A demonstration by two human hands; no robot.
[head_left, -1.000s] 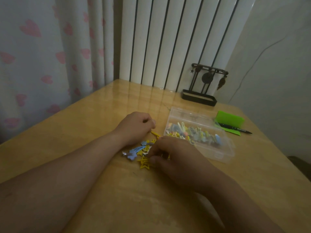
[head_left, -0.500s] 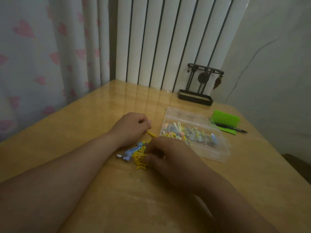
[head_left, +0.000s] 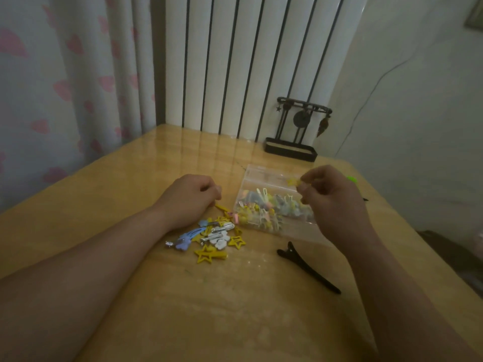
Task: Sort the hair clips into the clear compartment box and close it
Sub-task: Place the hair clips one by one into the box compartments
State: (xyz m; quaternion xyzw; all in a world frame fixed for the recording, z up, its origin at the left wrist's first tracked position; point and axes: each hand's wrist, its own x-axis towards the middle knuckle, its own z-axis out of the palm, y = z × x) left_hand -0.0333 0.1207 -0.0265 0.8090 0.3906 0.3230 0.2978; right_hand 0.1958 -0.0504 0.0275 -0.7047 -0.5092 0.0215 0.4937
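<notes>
Over the clear box [head_left: 257, 176], right hand [head_left: 332, 205] grip pinches a small yellow clip [head_left: 293, 182]; left hand [head_left: 188, 199] rests curled on worktop [head_left: 209, 309] beside loose clip pile [head_left: 217, 237], can't tell if holding.

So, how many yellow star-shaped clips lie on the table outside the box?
2. The larger star clip lies at the near edge of the pile; the smaller star clip lies to its right, toward the clear box. Others may be hidden under the pile.

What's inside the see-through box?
Lots of small hair clips, yellow, white, blue and pink, piled in the clear box. The right hand, pinching a yellow clip, hides the box's right end.
</notes>
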